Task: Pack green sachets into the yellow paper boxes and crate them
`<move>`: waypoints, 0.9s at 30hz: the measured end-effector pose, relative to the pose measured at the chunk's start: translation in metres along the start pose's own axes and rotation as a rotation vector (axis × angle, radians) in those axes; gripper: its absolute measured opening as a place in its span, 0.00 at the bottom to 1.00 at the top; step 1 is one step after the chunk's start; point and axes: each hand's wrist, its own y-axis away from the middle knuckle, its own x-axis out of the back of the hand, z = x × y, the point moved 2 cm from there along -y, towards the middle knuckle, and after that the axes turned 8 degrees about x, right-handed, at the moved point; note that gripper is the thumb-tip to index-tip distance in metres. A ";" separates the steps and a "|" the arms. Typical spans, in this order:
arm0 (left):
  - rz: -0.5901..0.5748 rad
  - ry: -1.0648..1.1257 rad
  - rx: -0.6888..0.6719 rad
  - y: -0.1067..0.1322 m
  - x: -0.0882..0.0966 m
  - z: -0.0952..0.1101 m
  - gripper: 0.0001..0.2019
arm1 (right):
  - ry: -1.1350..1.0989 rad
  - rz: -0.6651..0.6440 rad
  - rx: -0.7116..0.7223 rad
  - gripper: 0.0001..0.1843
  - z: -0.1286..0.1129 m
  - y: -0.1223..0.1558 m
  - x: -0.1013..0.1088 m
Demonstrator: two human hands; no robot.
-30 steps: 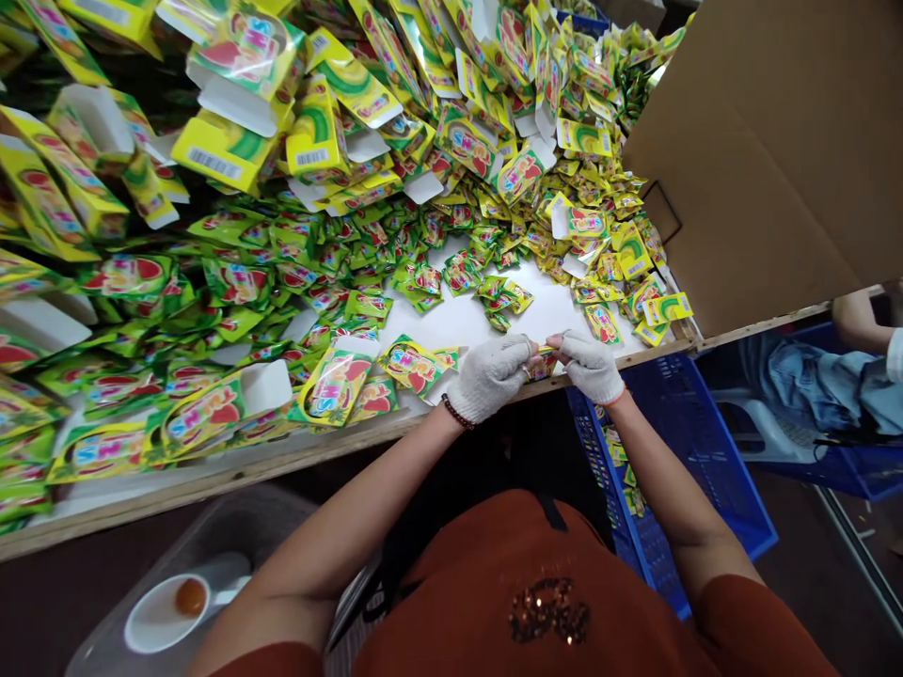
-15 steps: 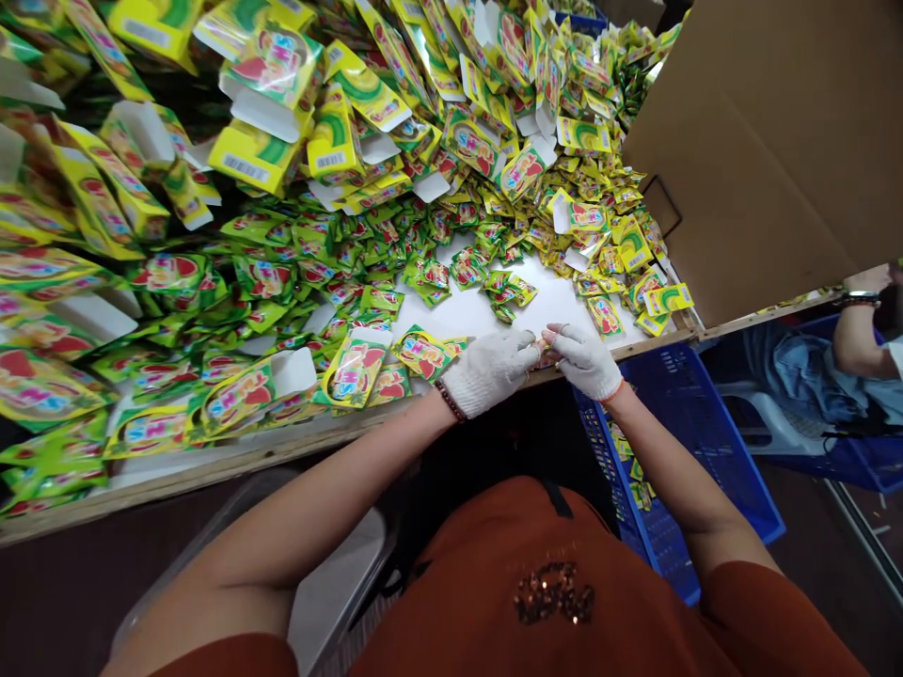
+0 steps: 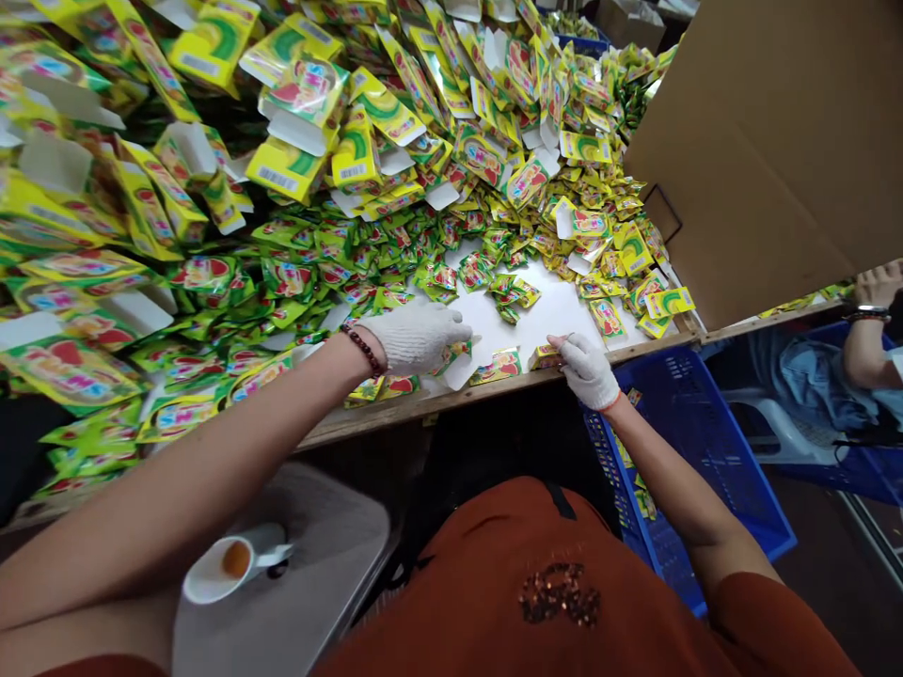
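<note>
Box [image 3: 545, 357] sits at the table edge [image 3: 423, 402], pinched by the right hand [image 3: 588, 369], presumably to steady it; left hand [image 3: 409, 337], fingers bent, is over another box [image 3: 460, 369], grip hidden.

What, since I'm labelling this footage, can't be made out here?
All in the head view:
Left palm: behind the left hand itself.
Box: right end covered by the right hand.
Top-left cartons: print blurred.
Barcode: digits too small.
Co-worker: mostly cut off by the right edge.
</note>
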 end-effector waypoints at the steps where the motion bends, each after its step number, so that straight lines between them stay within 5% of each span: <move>1: -0.001 -0.033 0.007 0.003 -0.003 0.000 0.23 | 0.005 0.006 0.007 0.28 -0.003 -0.001 -0.001; 4: 0.015 -0.114 0.058 0.007 -0.013 0.000 0.21 | 0.015 0.044 -0.011 0.27 -0.015 -0.010 0.014; 6: 0.024 -0.073 0.076 0.008 -0.016 -0.005 0.16 | 0.043 0.052 -0.058 0.27 -0.024 -0.015 0.044; 10: 0.094 0.238 0.110 0.012 -0.005 -0.016 0.03 | 0.222 -0.167 -0.225 0.10 -0.039 -0.013 0.126; 13: 0.294 0.594 0.164 0.007 0.006 -0.005 0.05 | 0.286 -0.178 -0.352 0.12 -0.045 -0.006 0.151; 16: 0.473 1.125 0.182 -0.015 0.003 0.029 0.13 | 0.051 0.108 -0.489 0.03 -0.041 -0.003 0.114; 19: 0.529 1.526 0.196 -0.048 -0.018 0.067 0.20 | -0.378 0.332 -0.548 0.14 -0.026 -0.010 0.048; 22: 0.558 1.610 0.222 -0.075 -0.045 0.089 0.21 | -0.509 0.457 -0.559 0.18 -0.005 -0.021 0.004; 27: 0.561 1.501 0.152 -0.088 -0.076 0.089 0.17 | -0.452 0.416 -0.550 0.17 0.013 -0.019 -0.008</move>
